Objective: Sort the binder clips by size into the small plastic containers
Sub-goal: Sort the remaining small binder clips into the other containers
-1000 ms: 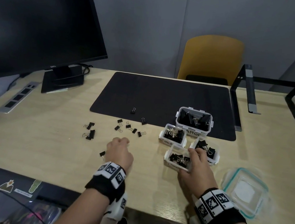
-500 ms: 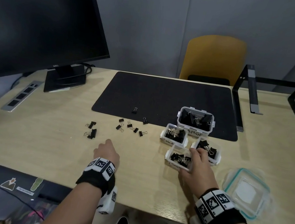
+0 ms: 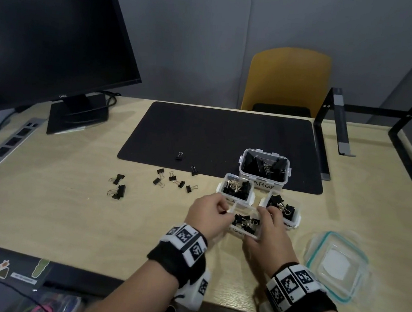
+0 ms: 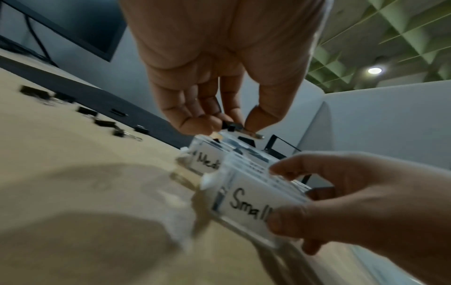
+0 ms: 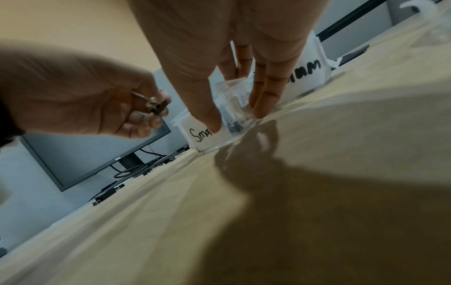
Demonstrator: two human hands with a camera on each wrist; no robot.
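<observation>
My left hand (image 3: pixel 220 210) pinches a small black binder clip (image 4: pixel 233 127) between thumb and fingers, just above the left rim of the container labelled Small (image 3: pixel 238 232). The right wrist view shows the same clip (image 5: pixel 158 108) with its silver handles. My right hand (image 3: pixel 260 219) grips that Small container (image 5: pixel 202 138), thumb on the front label and fingers on the far side. Black clips lie inside it. Behind it stand a Medium container (image 3: pixel 230 199), a Large container (image 3: pixel 260 185) and another small container (image 3: pixel 295 218), all holding clips. Several loose clips (image 3: pixel 171 179) lie on the desk to the left.
A black desk mat (image 3: pixel 227 137) lies behind the containers with one clip (image 3: pixel 179 156) on it. A teal-rimmed glass dish (image 3: pixel 336 265) sits at the right. A monitor (image 3: pixel 46 35) stands back left, and a black metal stand (image 3: pixel 330 134) back right.
My left hand picked a small clip off the desk at the left and carried it right to the Small container. My right hand has stayed on that container.
</observation>
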